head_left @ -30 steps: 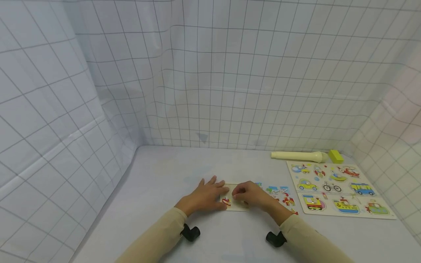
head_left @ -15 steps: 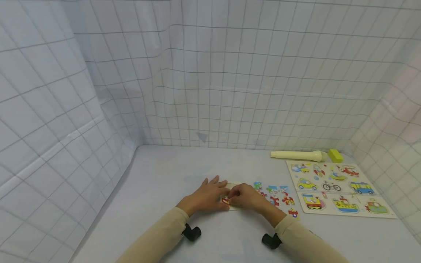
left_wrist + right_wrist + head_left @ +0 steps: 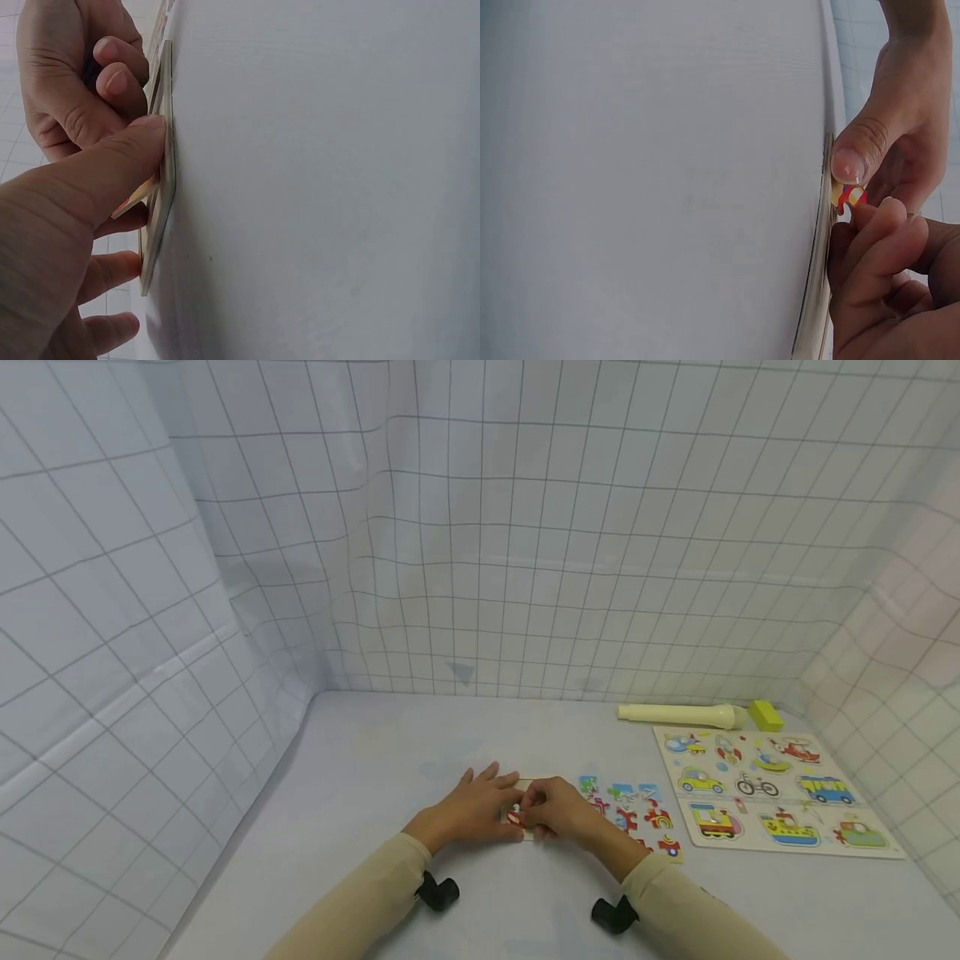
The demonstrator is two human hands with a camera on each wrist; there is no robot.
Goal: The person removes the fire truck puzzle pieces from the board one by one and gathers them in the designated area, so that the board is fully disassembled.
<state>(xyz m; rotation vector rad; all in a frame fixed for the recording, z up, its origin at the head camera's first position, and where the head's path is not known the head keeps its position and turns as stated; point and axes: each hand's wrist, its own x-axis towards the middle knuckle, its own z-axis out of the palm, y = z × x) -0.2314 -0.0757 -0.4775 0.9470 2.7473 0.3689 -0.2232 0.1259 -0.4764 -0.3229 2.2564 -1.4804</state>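
Observation:
A small wooden puzzle board point(image 3: 534, 786) lies flat on the white table between both hands. My left hand point(image 3: 472, 808) rests on its left end with fingers spread, the thumb pressing its near edge in the left wrist view. At the board's lower left corner, a red, white and yellow jigsaw piece point(image 3: 513, 817) stands tilted, one edge raised off the board point(image 3: 157, 232). My right hand point(image 3: 564, 810) pinches this piece point(image 3: 847, 196) between thumb and fingers, its other fingers curled. The left thumb is close beside the piece. The right hand covers much of the board.
Several loose jigsaw pieces point(image 3: 657, 819) lie just right of the right hand. Further right is a large vehicle peg puzzle point(image 3: 738, 810). Behind it are a cream microphone-shaped stick point(image 3: 675, 716) and a yellow block point(image 3: 766, 717). A gridded white curtain point(image 3: 525, 568) encloses the table.
My right hand has moved left across the board to the lower left corner and now pinches the piece there, uncovering more loose pieces. The left hand has stayed nearly still.

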